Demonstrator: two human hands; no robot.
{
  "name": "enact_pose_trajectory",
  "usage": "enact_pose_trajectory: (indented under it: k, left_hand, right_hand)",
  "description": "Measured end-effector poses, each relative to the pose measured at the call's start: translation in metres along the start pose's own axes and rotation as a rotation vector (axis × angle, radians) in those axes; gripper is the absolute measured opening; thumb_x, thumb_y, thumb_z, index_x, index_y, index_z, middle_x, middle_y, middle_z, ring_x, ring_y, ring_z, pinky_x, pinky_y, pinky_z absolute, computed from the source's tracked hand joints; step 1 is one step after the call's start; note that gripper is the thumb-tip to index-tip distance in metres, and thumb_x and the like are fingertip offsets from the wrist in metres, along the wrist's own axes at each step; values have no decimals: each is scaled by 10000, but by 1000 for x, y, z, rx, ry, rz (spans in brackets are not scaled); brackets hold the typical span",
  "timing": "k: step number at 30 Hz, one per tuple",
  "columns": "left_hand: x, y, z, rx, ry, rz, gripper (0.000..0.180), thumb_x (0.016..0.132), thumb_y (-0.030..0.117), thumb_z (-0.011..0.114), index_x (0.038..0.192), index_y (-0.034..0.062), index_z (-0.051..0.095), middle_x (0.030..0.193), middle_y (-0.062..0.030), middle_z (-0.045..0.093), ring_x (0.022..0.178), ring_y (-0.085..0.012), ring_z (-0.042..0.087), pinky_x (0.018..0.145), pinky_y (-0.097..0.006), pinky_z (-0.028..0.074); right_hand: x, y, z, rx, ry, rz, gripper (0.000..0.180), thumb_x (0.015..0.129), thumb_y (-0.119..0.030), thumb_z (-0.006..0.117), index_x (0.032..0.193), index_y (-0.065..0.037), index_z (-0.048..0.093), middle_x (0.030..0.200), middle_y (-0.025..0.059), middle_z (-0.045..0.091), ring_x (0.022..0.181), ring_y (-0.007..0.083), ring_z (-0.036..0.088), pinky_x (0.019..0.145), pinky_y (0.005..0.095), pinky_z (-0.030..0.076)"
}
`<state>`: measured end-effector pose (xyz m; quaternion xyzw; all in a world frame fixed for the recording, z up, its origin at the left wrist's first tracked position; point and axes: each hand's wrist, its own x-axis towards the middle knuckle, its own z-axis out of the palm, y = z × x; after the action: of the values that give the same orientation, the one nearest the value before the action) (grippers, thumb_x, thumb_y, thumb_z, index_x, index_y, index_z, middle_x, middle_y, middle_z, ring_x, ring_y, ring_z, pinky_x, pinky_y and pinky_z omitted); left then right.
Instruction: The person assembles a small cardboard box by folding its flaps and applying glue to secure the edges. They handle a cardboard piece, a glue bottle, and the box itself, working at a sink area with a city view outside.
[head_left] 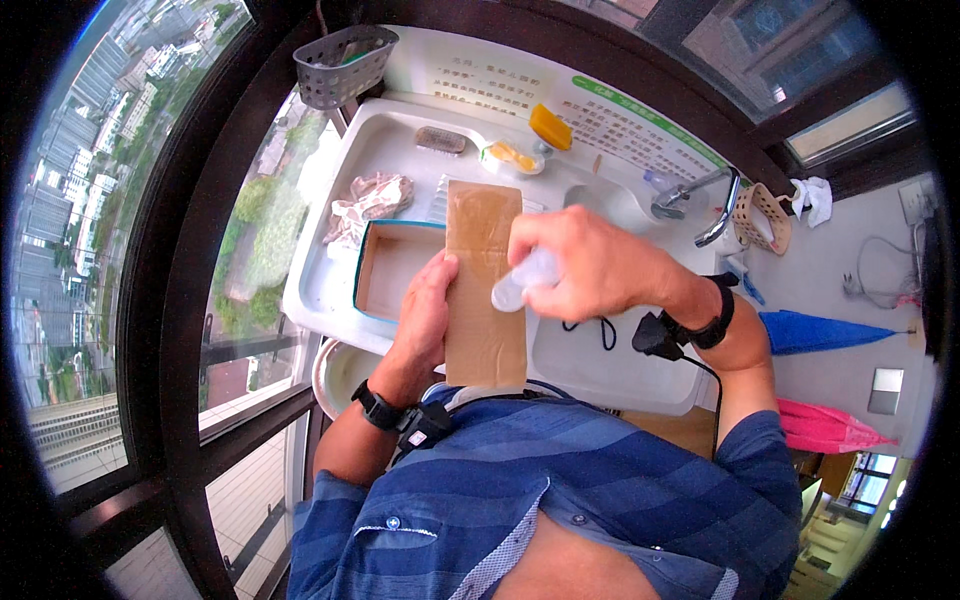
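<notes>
the brown board (485, 350) lies before the person's torso, its ends toward twelve and six o'clock, a shallow box (400, 270) at nine. the left hand (425, 310) grips its nine o'clock edge, thumb at the face, fingers mostly hidden. the right hand (595, 260), at two, closes around a blurred translucent plastic piece (522, 280). the board seems light, stiff, perhaps slick; its long edges should give the safest hold.

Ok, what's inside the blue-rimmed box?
In the part of the box that shows, only its own brown inside can be seen. Its right part is covered by the cardboard and left hand, so anything there stays hidden.
</notes>
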<state>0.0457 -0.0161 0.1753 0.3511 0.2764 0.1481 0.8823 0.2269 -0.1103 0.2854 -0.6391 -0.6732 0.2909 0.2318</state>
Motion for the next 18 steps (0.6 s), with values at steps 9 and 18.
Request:
enact_pose_trajectory:
  k: [9, 18]
  left_hand:
    - [15, -16, -12, -284, 13, -85, 394, 1018, 294, 404, 1259, 12, 535, 1208, -135, 616, 1086, -256, 612, 984, -414, 473]
    - [20, -15, -12, -363, 15, -69, 377, 1021, 260, 380, 1256, 10, 536, 1227, -133, 611, 1126, -255, 597, 1012, -426, 454]
  right_hand:
    - [24, -3, 15, -122, 184, -90, 208, 700, -84, 620, 884, -5, 563, 802, 199, 613, 779, 395, 624, 682, 439, 500]
    - [38, -5, 19, -145, 248, -125, 195, 695, -90, 617, 860, 1, 568, 791, 201, 612, 771, 393, 617, 675, 441, 492]
